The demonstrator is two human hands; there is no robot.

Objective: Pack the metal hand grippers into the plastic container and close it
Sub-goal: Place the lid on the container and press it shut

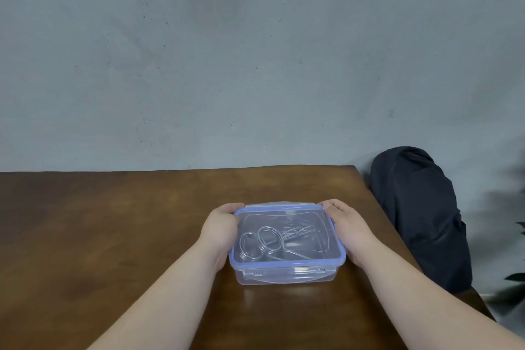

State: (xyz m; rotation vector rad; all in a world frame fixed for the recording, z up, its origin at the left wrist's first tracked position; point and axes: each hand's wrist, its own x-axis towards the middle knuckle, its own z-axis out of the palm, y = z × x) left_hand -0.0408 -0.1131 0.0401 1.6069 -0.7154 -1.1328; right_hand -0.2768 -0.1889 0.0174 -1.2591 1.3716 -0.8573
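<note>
Brown polished wood runs under everything we have before us, the wooden table [113,236] reaching back to a scuffed grey concrete wall [227,51]. Nearest us sits the clear rectangular plastic container [285,278], well forward on the table, its front latch flap folded down against the wall. On top lies the transparent lid with a blue rim [326,258], and through it we see the coiled silver metal hand grippers [262,241] lying loose inside. Our left hand [220,233] is curled against the left side, fingers bent around the lid edge; our right hand [350,230] presses the right side likewise, and both hold the box rather than anything else. At the far edge a latch flap [279,204] appears to stand out, perhaps not yet snapped. We judge the box light but stiff and rather slick, the steel inside giving it some weight and liable to slide and rattle if tilted; so the sides and the latch flaps are the places to grip, pressing each flap down against the wall. Beyond the table's right corner slumps a dark cloth bag [420,216]
</note>
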